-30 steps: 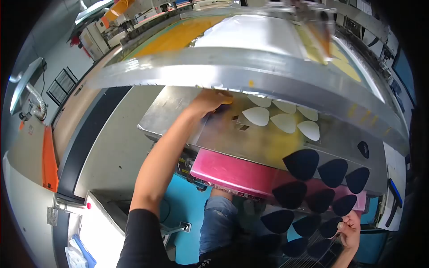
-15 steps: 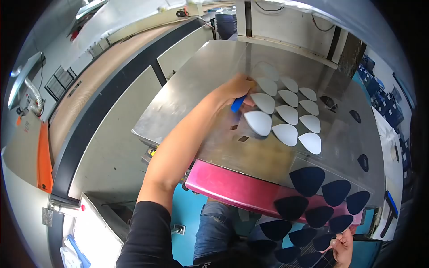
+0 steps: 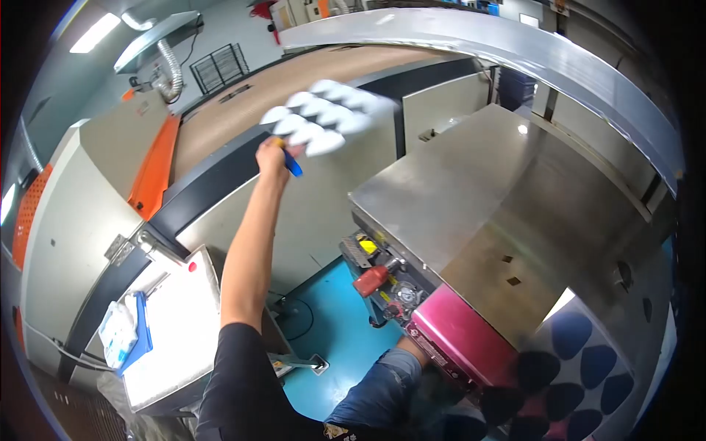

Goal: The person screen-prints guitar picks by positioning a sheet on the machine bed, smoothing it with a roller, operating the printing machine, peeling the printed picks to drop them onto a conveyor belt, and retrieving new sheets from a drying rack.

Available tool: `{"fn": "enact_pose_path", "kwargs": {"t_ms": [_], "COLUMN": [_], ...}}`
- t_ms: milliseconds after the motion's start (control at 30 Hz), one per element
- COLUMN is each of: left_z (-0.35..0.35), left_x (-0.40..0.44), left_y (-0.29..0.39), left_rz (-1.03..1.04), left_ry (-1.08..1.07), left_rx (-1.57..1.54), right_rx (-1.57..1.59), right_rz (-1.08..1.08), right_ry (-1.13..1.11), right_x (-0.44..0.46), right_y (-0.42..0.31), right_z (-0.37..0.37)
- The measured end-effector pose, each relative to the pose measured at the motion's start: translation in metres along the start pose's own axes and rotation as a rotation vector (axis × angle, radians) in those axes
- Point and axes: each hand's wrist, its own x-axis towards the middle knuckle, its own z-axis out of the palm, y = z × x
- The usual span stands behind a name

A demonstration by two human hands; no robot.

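My left hand [image 3: 272,156] is raised at arm's length over the side of the long machine bed. It grips the near corner of a clear sheet [image 3: 323,142] bearing several white teardrop-shaped pieces, slightly blurred. A blue strip-like object [image 3: 293,163] sticks out of the same hand; its kind is unclear. At the lower right, a second clear sheet with dark teardrop-shaped pieces [image 3: 571,335] hangs over the pink front edge [image 3: 463,327] of the metal-topped table. My right hand is out of view.
The metal tabletop [image 3: 471,187] has two small dark diamond marks near its front. Beside it lie a red tool [image 3: 370,281] and other items on a shelf. A lit white surface [image 3: 176,327] with a blue item [image 3: 144,323] stands at lower left. A tan machine bed [image 3: 228,121] runs behind.
My left hand has lifted the sheet of white pieces off the metal table and carried it left. The view has turned left, and my right hand has gone out of sight.
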Motion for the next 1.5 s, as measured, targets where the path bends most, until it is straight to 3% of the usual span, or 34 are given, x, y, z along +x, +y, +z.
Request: {"fn": "enact_pose_path", "kwargs": {"t_ms": [100, 167, 200, 233, 267, 300, 400, 433, 467, 500, 633, 767, 867, 1133, 1433, 1500], "left_z": [-0.047, -0.043, -0.034, -0.034, -0.032, -0.025, -0.020, -0.016, -0.013, -0.016, -0.028, -0.031, -0.032, -0.053, -0.038, -0.036], "left_x": [0.060, 0.022, -0.004, -0.028, -0.054, -0.088, -0.178, -0.206, -0.234, -0.253, -0.303, -0.343, -0.376, -0.426, -0.426, -0.428], "left_y": [0.005, 0.019, 0.020, 0.016, 0.010, 0.003, -0.006, -0.001, 0.003, 0.004, -0.016, -0.068, -0.125, -0.255, -0.260, -0.261], "left_rz": [0.020, -0.040, -0.083, -0.086, -0.095, -0.144, -0.252, -0.310, -0.362, -0.427, -0.656, -0.842, -0.865, -1.125, -1.176, -1.175], "left_ry": [-0.101, -0.159, -0.215, -0.342, -0.484, -0.524, -0.753, -0.835, -0.908, -0.993, -1.212, -1.316, -1.463, -1.309, -1.286, -1.276], "left_rx": [-0.284, -0.134, -0.063, 0.027, 0.108, 0.133, 0.199, 0.234, 0.278, 0.311, 0.434, 0.427, 0.445, 0.663, 0.707, 0.715], "right_rx": [0.042, 0.068, 0.184, 0.279, 0.008, -0.009, 0.008, 0.153, 0.055, 0.132, 0.057, 0.042, 0.023, 0.035, -0.194, -0.447], "right_rz": [-0.105, -0.121, -0.245, -0.164, -0.134, -0.267, -0.329, -0.301, -0.334, -0.348, -0.318, -0.326, -0.346, -0.408, -0.509, -0.547], "right_ry": [-0.160, -0.209, -0.295, -0.078, -0.124, -0.098, -0.071, -0.152, -0.317, -0.283, -0.558, -0.499, -0.522, -0.467, -0.355, -0.239], "right_x": [0.023, 0.057, 0.094, 0.110, 0.104, 0.131, 0.247, 0.229, 0.252, 0.246, 0.274, 0.265, 0.262, 0.241, 0.240, 0.249], "right_y": [-0.039, -0.045, -0.026, -0.046, -0.080, -0.077, -0.075, -0.104, -0.113, -0.122, -0.126, -0.127, -0.127, -0.129, -0.127, -0.123], "right_z": [0.038, 0.027, 0.006, 0.036, 0.070, 0.075, 0.027, 0.068, 0.061, 0.091, 0.074, 0.083, 0.089, 0.104, 0.110, 0.107]}}
